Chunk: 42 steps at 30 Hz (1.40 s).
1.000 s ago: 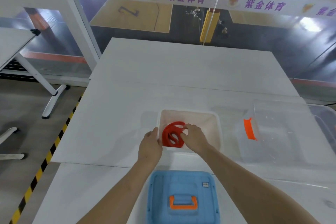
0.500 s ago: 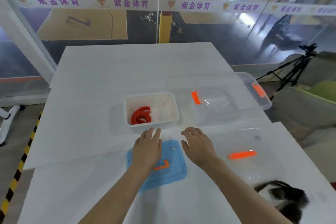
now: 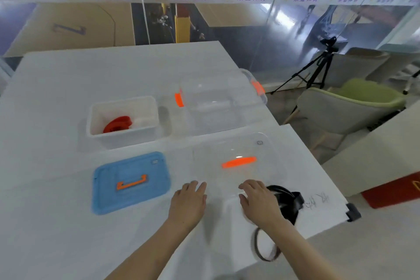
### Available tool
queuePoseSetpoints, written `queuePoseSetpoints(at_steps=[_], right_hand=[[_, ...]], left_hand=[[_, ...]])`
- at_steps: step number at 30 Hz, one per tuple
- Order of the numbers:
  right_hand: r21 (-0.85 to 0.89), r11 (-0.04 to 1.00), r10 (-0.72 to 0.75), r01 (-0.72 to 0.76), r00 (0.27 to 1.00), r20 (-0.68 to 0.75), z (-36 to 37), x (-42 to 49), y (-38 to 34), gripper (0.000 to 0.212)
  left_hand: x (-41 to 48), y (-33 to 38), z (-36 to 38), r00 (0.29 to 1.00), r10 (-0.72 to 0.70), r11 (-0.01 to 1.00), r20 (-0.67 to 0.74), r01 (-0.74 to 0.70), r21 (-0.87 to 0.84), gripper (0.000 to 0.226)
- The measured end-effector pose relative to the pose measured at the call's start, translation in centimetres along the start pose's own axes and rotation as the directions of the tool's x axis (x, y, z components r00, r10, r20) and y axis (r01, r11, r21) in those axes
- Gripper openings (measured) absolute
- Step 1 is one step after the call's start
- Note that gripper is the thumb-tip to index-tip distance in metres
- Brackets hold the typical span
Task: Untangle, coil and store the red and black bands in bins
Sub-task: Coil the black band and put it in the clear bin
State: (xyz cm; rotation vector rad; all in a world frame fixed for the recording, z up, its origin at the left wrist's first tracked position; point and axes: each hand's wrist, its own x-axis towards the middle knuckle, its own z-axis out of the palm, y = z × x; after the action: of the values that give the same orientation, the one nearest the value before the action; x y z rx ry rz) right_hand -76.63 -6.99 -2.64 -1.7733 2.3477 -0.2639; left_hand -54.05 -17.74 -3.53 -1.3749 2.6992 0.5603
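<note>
The coiled red band (image 3: 117, 124) lies inside the white bin (image 3: 123, 138) on the left part of the table. A tangled black band (image 3: 289, 202) lies near the table's right front edge, with one loop (image 3: 263, 254) trailing under my right forearm. My right hand (image 3: 259, 200) hovers flat with relaxed fingers just left of the black band, partly covering it. My left hand (image 3: 189, 200) is open, palm down, over the table beside it. Neither hand holds anything.
A blue lid with an orange handle (image 3: 130, 182) lies in front of the white bin. A clear bin with orange latches (image 3: 227, 118) stands right of it, and its clear lid (image 3: 238, 161) lies in front. The table edge runs close on the right; chairs and a tripod stand beyond.
My hands left the red band in the white bin and moved right and toward me, arriving beside the black band. The view swung to the right.
</note>
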Motion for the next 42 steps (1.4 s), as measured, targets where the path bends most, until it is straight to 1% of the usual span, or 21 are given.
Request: queuePoseSetpoints(at_steps=[3,5,7,9,11,14,16,18,20,22,23,25,27,28,30,33,35,36,37,39,42], right_hand=[[-0.021,1.0,0.021,-0.02,0.998,0.064,-0.1,-2.9,7.3,0.025],[-0.015,1.0,0.005,-0.003,0.994,0.112,0.1,-4.4,11.3,0.028],[0.002,1.0,-0.013,0.013,0.989,0.147,0.4,-5.7,14.0,0.028],[0.015,1.0,-0.025,0.023,0.985,0.172,0.7,-6.8,16.4,0.025],[0.024,0.996,-0.086,0.083,0.967,0.241,1.5,-7.5,18.2,0.028],[0.009,0.969,-0.234,0.247,0.903,0.362,2.6,-8.2,19.6,0.039],[-0.019,0.951,-0.273,0.308,0.869,0.413,3.2,-8.5,20.1,0.042],[-0.051,0.94,-0.28,0.339,0.846,0.454,3.8,-8.9,20.6,0.041],[-0.076,0.93,-0.293,0.359,0.851,0.436,4.5,-9.0,20.9,0.035],[-0.102,0.929,-0.288,0.356,0.866,0.408,5.4,-9.0,21.1,0.023],[-0.121,0.927,-0.285,0.355,0.877,0.388,5.8,-9.1,21.2,0.017],[-0.139,0.932,-0.274,0.335,0.901,0.337,6.3,-9.3,21.1,0.019],[-0.134,0.936,-0.271,0.327,0.908,0.319,6.6,-9.6,21.1,0.018],[-0.13,0.936,-0.274,0.327,0.908,0.317,6.6,-9.7,21.1,0.02],[-0.09,0.95,-0.261,0.299,0.918,0.298,6.3,-9.9,21.0,0.035],[0.029,0.966,-0.255,0.258,0.927,0.275,4.7,-10.0,20.2,0.062],[0.112,0.946,-0.322,0.303,0.907,0.271,3.4,-9.9,19.5,0.073],[0.138,0.933,-0.36,0.334,0.894,0.268,2.9,-9.7,19.2,0.074],[0.161,0.92,-0.389,0.357,0.879,0.277,2.4,-9.4,18.9,0.072],[0.258,0.907,-0.405,0.333,0.855,0.323,1.3,-9.0,18.6,0.062],[0.514,0.846,-0.337,0.142,0.889,0.311,-1.2,-8.9,18.2,0.037]], left_hand=[[-0.2,6.2,3.8,0.996,-0.023,0.999,0.091,0.021,0.024,0.048],[-0.5,9.9,6.1,0.989,-0.035,0.999,0.143,0.033,0.016,0.047],[-1.2,12.5,8.2,0.978,-0.041,0.999,0.206,0.04,0.008,0.047],[-2.0,15.0,9.9,0.959,-0.073,0.997,0.272,0.081,-0.016,0.048],[-2.9,17.0,11.1,0.937,-0.099,0.991,0.336,0.122,-0.048,0.049],[-3.8,18.9,12.8,0.907,-0.126,0.984,0.402,0.165,-0.064,0.048],[-4.2,19.5,14.3,0.895,-0.132,0.979,0.427,0.185,-0.085,0.058],[-4.5,19.8,15.9,0.891,-0.127,0.975,0.436,0.194,-0.112,0.078],[-4.6,20.0,17.1,0.902,-0.118,0.975,0.416,0.185,-0.125,0.098],[-4.6,20.3,18.2,0.916,-0.116,0.973,0.385,0.183,-0.141,0.104],[-4.6,20.5,18.7,0.928,-0.118,0.972,0.355,0.181,-0.148,0.1],[-4.7,20.7,19.6,0.95,-0.138,0.968,0.281,0.19,-0.166,0.086],[-4.8,20.8,19.7,0.952,-0.163,0.954,0.26,0.219,-0.205,0.074],[-5.0,20.8,19.5,0.953,-0.163,0.947,0.257,0.224,-0.228,0.068],[-5.4,20.8,18.7,0.959,-0.15,0.934,0.242,0.218,-0.284,0.054],[-6.1,20.6,17.1,0.982,-0.085,0.918,0.167,0.142,-0.369,0.043],[-6.4,20.6,15.6,0.995,-0.022,0.919,0.095,0.057,-0.39,0.04],[-6.4,20.7,14.7,0.998,0.003,0.917,0.061,0.022,-0.399,0.038],[-6.3,20.8,13.6,0.999,0.02,0.911,0.025,-0.008,-0.413,0.036],[-5.9,21.3,10.9,0.998,0.019,0.89,-0.061,-0.045,-0.455,0.033],[-5.4,22.4,6.8,0.984,-0.04,0.845,-0.172,-0.058,-0.532,0.03]])
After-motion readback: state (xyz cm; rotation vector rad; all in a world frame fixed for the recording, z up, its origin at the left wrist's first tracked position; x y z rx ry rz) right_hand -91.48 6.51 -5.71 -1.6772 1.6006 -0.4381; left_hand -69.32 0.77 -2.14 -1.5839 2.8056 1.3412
